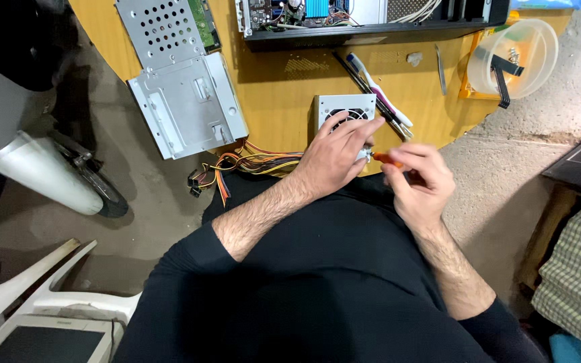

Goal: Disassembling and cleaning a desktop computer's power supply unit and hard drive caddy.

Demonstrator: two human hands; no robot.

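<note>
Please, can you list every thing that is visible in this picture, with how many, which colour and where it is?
power supply box: 1, grey, table edge, under the left hand
wire bundle: 1, orange, yellow and black, hanging left of the box
metal drive bracket: 1, silver, table left
perforated plate: 1, silver, above the bracket
open computer case: 1, black, table top
pens or tools: several, right of the box
plastic bowl: 1, clear, table right
table: 1, yellow wood
screwdriver: 1, orange handle, in the right hand
left hand: on the box
right hand: holds the screwdriver
</note>
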